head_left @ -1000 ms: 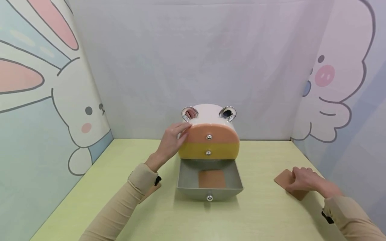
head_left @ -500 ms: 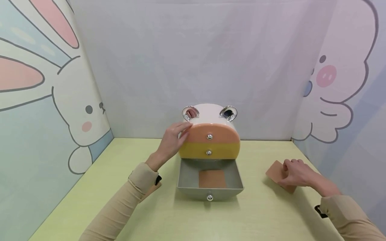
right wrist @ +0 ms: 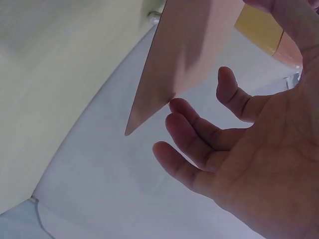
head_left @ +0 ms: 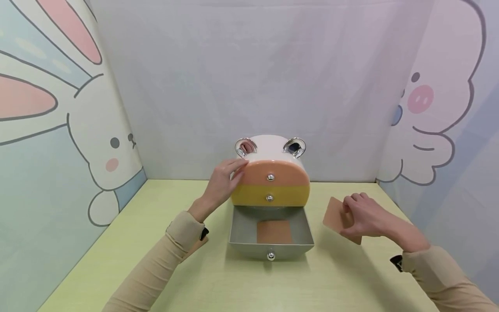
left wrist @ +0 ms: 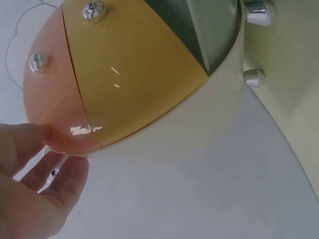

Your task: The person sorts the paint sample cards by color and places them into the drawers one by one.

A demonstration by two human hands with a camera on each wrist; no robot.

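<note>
A small chest of drawers [head_left: 288,173] stands at the table's middle, with silver ear-like loops on its white top. Its orange and yellow drawers are closed. The grey bottom drawer [head_left: 292,251] is pulled out, and a brown square coaster [head_left: 274,232] lies flat in it. My left hand [head_left: 220,184] holds the chest's upper left edge, thumb on the orange front [left wrist: 55,104] and fingers on the side. To the right of the drawer, my right hand [head_left: 368,216] pinches another brown coaster [head_left: 333,212], tilted and raised above the table. The right wrist view shows this coaster [right wrist: 184,55] between thumb and fingertips.
A further brown coaster [head_left: 198,246] lies on the table, partly hidden beneath my left forearm. The pale yellow-green table [head_left: 249,286] is bordered by a plain back cloth [head_left: 249,86] and side panels with cartoon animals [head_left: 97,130].
My right hand has lifted the coaster from the right of the table and carried it leftward, nearer the drawer. My left hand stays on the chest.
</note>
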